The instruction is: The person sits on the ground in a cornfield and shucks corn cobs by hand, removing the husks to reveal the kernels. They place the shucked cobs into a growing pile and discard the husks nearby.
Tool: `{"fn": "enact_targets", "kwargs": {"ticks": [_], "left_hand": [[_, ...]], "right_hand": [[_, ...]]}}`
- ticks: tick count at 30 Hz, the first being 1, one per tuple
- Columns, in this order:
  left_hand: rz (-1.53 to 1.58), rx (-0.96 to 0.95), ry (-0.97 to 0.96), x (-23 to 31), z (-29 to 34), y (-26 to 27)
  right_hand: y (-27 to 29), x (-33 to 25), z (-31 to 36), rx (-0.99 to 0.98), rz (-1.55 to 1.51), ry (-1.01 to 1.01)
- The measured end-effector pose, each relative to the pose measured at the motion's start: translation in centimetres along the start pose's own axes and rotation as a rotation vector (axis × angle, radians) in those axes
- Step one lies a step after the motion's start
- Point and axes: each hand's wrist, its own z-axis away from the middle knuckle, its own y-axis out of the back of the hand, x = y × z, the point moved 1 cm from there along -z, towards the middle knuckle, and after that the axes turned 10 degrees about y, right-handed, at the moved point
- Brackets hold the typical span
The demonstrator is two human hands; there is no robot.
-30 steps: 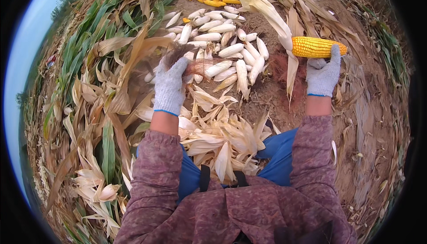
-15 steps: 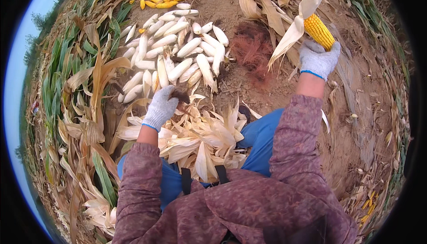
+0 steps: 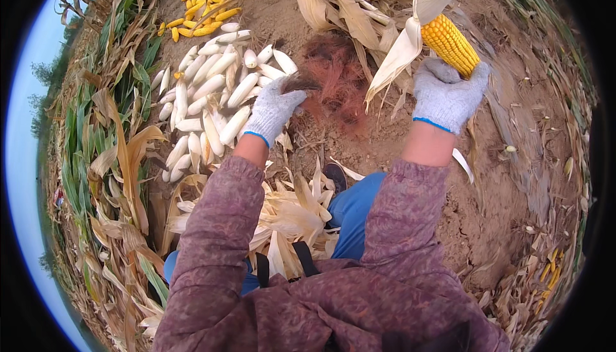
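Observation:
My right hand [image 3: 449, 90], in a whitish knitted glove with a blue cuff edge, grips a yellow corn cob [image 3: 450, 42] near one end. Pale husk leaves [image 3: 410, 47] are peeled back and still hang from the cob's far end. My left hand [image 3: 276, 108], gloved alike, is closed on a dark brown tuft of corn silk [image 3: 300, 83]. It hovers over the right side of a heap of pale, husk-wrapped ears [image 3: 206, 87]. Just beyond its fingers lies a reddish-brown pile of corn silk [image 3: 340, 76] on the soil.
Bare yellow cobs [image 3: 199, 17] lie in a group at the far left. Loose pale husks [image 3: 289, 207] cover the ground between my legs. Dry stalks and leaves [image 3: 131, 172] line the left side, and more stalks [image 3: 359, 8] lie at the far middle. Brown soil [image 3: 494, 185] stretches to the right.
My left hand has moved right and away from me, carrying the silk tuft from the near edge of the heap toward the reddish pile. My right hand still holds the cob. The view has shifted slightly.

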Motion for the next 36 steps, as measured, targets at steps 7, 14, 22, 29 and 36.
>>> {"fn": "enact_targets", "kwargs": {"ticks": [7,14,22,29,36], "left_hand": [[-1.135,0.086,-0.041,3.2,-10.7,-4.3],[-0.305,-0.017,-0.020,5.0,-12.2,-3.9],[-1.288,0.058,-0.219,7.3,-5.8,0.6],[-0.274,0.288,-0.509,10.5,3.3,10.2],[-0.016,-0.215,-0.408,9.5,12.2,7.5]], "right_hand": [[-0.8,0.6,-0.1,-0.076,-0.034,-0.017],[-1.2,0.6,0.1,-0.023,-0.030,-0.015],[-0.9,1.6,0.8,-0.240,0.099,-0.077],[-2.7,5.2,6.2,-0.756,0.547,-0.087],[-2.5,8.1,12.3,-1.064,0.665,-0.325]]}}
